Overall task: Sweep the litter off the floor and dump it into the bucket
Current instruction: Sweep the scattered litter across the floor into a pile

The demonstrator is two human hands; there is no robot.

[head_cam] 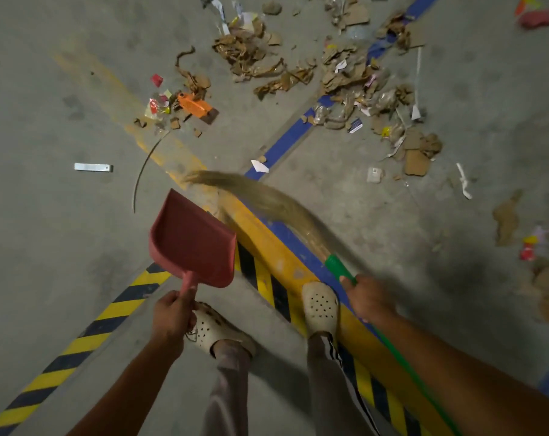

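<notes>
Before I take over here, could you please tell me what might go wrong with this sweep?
The broom swings fast in the right hand, so scraps may scatter past the dustpan, which the left hand seems to hold off the floor. The thin curved strip could snag the broom.

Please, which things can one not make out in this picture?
Bucket: not in the head view at all.
Broom: bristles smeared by motion blur; contact with the floor unclear.
Right hand: blurred on the green handle; finger positions unclear.
Ground under the dustpan, held by the left hand: hidden by the pan.
Red object near the top-right edge: too small to identify.
Small card: print too small to read.
</notes>
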